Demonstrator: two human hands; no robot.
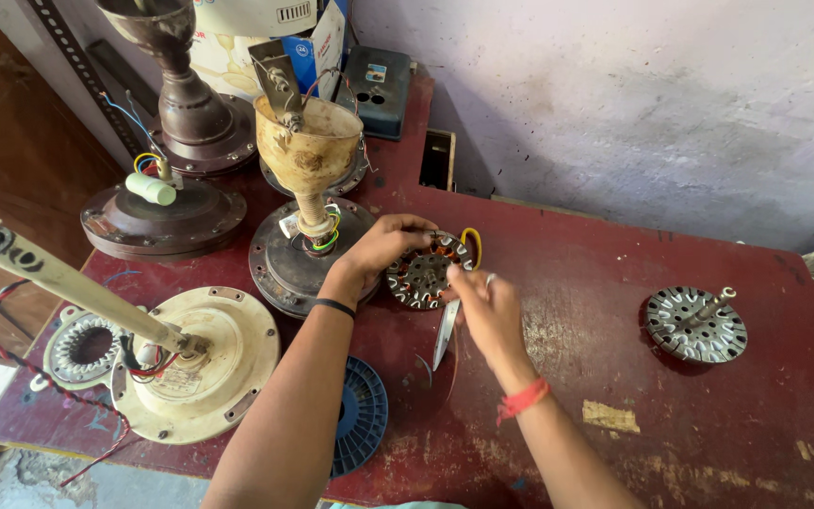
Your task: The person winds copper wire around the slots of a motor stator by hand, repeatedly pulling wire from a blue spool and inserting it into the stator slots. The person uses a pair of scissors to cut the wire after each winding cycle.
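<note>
Left hand (381, 247) grip clasping round copper-wound metal stator (421, 273), tilted above worn red surface (614, 377). Right hand (484, 306) grip pinching steel scissors (445, 332) just right of it.

Your left hand (381, 247) steadies a round copper-wound metal stator (423, 273) on the worn red counter (614, 377) while your right hand (484, 306) holds steel scissors (445, 332) just beside it.

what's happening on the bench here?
A person is working on a fan stator at a red table. The left hand grips the stator and tilts it up on edge; the right hand is at its lower right side, with scissors just below it. A second stator lies apart to the right. Several dismantled ceiling fan motors crowd the left end.
</note>
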